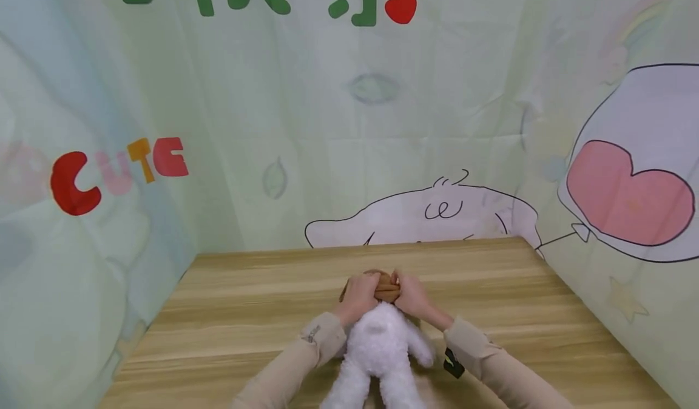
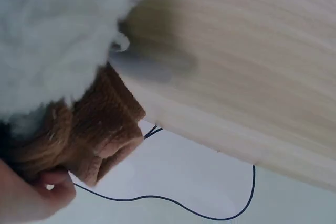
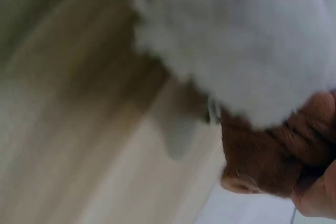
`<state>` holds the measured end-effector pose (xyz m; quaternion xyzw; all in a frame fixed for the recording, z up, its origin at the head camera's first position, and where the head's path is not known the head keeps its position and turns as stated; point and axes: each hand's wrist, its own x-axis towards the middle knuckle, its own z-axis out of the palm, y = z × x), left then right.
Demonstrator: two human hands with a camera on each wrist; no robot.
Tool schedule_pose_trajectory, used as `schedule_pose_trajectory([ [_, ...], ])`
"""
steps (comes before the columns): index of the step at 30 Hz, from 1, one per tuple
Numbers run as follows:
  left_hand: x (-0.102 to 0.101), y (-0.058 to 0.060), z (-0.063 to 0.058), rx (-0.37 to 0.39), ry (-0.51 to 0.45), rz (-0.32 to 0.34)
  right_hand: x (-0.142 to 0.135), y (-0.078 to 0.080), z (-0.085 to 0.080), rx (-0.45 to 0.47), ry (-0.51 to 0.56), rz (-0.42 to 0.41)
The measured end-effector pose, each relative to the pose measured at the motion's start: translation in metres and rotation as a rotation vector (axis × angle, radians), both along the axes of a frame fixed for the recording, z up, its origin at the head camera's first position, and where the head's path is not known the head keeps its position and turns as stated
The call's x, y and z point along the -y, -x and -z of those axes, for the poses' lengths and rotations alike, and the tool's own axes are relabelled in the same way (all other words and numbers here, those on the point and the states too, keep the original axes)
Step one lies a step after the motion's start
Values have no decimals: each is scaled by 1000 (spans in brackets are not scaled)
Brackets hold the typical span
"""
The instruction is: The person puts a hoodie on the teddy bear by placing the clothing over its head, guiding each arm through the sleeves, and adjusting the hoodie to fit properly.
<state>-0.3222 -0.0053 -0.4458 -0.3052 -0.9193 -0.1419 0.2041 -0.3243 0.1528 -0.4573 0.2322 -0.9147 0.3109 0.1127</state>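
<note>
From behind and well above the fingers (image 1: pixel 374 283), the head camera is looking forward and down, taking in the toy (image 1: pixel 379 342), table (image 1: pixel 246 312) and the backdrop (image 1: pixel 306 111) beyond. Closer behind the fingers, the wrist cameras are pointing, tilted, past the toy, the left one catching fingers at lower left, the right one at lower right. All three are sharing toy, brown cloth (image 1: pixel 387 290) and table.
</note>
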Motion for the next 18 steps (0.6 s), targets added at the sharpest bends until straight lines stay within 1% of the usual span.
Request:
schedule_pose_trajectory([
  [1, 0, 1, 1, -7, -17, -1, -1, 0, -1, -13, -20, 7],
  [2, 1, 2, 2, 13, -32, -9, -3, 0, -3, -26, -52, 10],
  [3, 1, 2, 1, 53, -55, -14, -5, 0, -5, -32, -76, 5],
  [4, 2, 3, -1, 104, -90, -10, -7, 0, -7, -30, -93, -6],
  [5, 2, 4, -2, 169, -126, -6, -9, 1, -8, -37, -113, -24],
  [6, 2, 6, -3, 239, -153, -4, -12, 2, -10, -23, -116, -46],
  [7, 4, 8, -4, 308, -189, 8, -13, 4, -10, 4, -109, -74],
  [8, 5, 9, -6, 358, -208, 18, -14, 6, -10, 33, -96, -100],
  [9, 6, 10, -8, 389, -223, 32, -14, 7, -9, 65, -65, -123],
  [11, 7, 12, -8, 415, -236, 54, -13, 9, -6, 110, -2, -142],
  [12, 6, 12, -7, 410, -236, 57, -13, 10, -4, 124, 33, -140],
  [15, 3, 12, -4, 354, -247, 56, -10, 11, 3, 71, 98, -109],
  [18, 0, 11, -1, 303, -272, 46, -8, 12, 7, 0, 122, -84],
])
